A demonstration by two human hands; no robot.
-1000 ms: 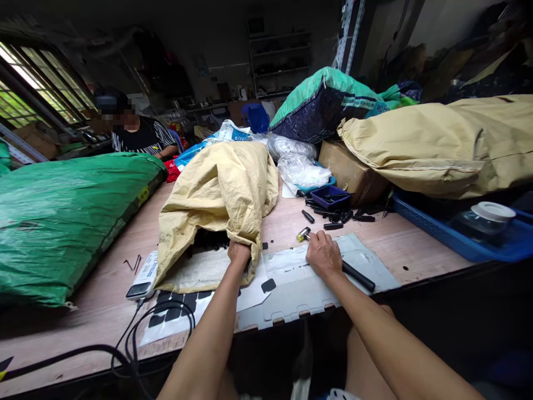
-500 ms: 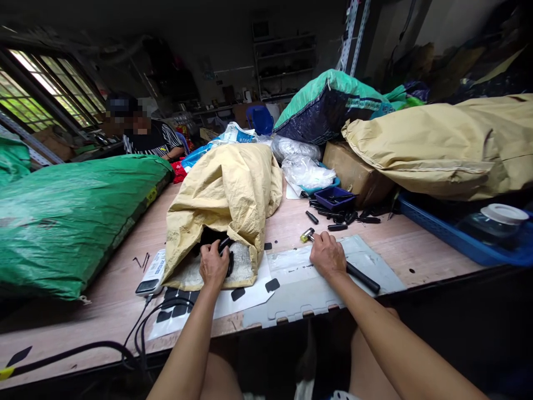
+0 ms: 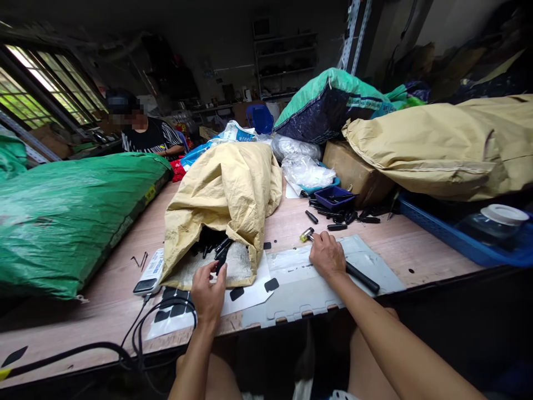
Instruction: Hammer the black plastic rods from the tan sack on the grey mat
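My left hand [image 3: 209, 290] is at the mouth of a tan sack [image 3: 233, 189], its thumb and fingers pinching a small black part [image 3: 222, 260]. The part's exact kind cannot be made out. More dark slim pieces lie inside the sack's opening, on a silvery lining [image 3: 241, 262]. My right hand [image 3: 328, 255] is wrapped round a hammer [image 3: 363, 278] and rests over a grey-white board [image 3: 291, 294]. The yellowish hammer head [image 3: 307, 235] points left and away from me; its black handle sticks out behind the hand.
A green sack [image 3: 83, 216] fills the left side, near a power bank [image 3: 149, 278] with black cables. Several black pieces lie round a purple tray [image 3: 333, 198]. At right are a blue basket [image 3: 449, 239] and another tan sack [image 3: 437, 144]. A person [image 3: 154, 136] sits across.
My left hand has drawn back toward me from the sack's opening with a black part in its fingers. My right hand stays on the hammer.
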